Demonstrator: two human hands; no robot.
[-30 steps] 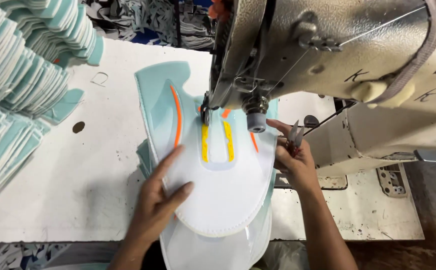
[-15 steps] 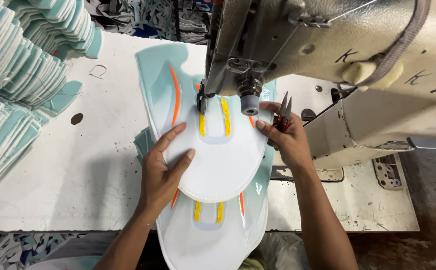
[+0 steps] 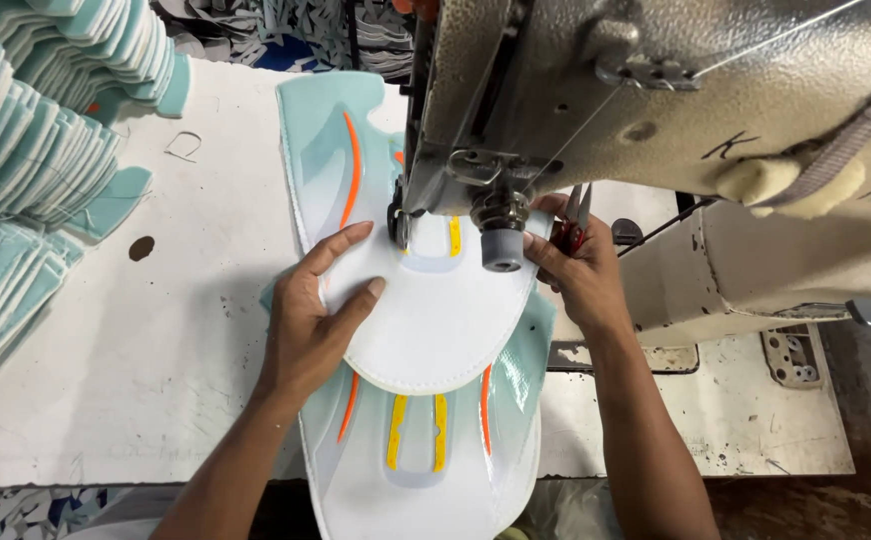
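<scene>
Hands first, from the head camera: our left hand lies flat with fingers spread, pressing on the white panel that sits under the sewing machine. Our right hand rests at the panel's right edge, fingers curled around small snips, just beside the machine's round knob. The panel overlaps a mint piece with an orange stripe behind it and another piece with yellow and orange stripes nearer us. All lie on the white surface. Stacks of mint pieces fill the left side.
</scene>
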